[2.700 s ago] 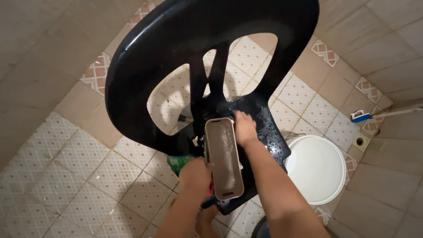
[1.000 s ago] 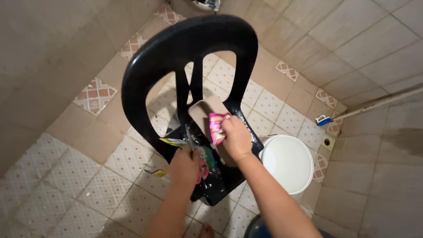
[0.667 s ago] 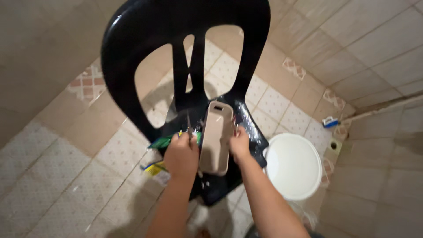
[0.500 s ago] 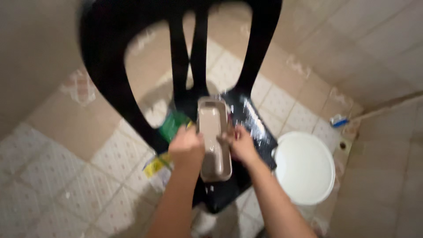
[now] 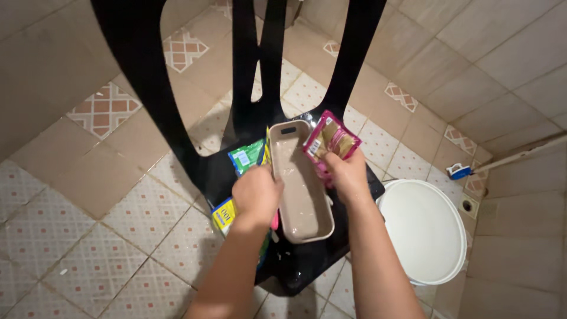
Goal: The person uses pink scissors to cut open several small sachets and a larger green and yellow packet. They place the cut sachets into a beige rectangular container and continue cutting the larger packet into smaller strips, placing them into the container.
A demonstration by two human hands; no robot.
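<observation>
Hands meet over a black plastic chair (image 5: 147, 100) at the centre of the frame. Left hand (image 5: 256, 194) grips the near left rim of a long beige tray (image 5: 301, 183) resting on the wet seat, fingers curled shut. Right hand (image 5: 348, 174) pinches a pink sachet (image 5: 331, 139) above the tray's far right edge. Green and yellow packets (image 5: 245, 156) lie beside it. On that slick seat, the tray could likely slide off toward the white bucket lid (image 5: 422, 230).
</observation>
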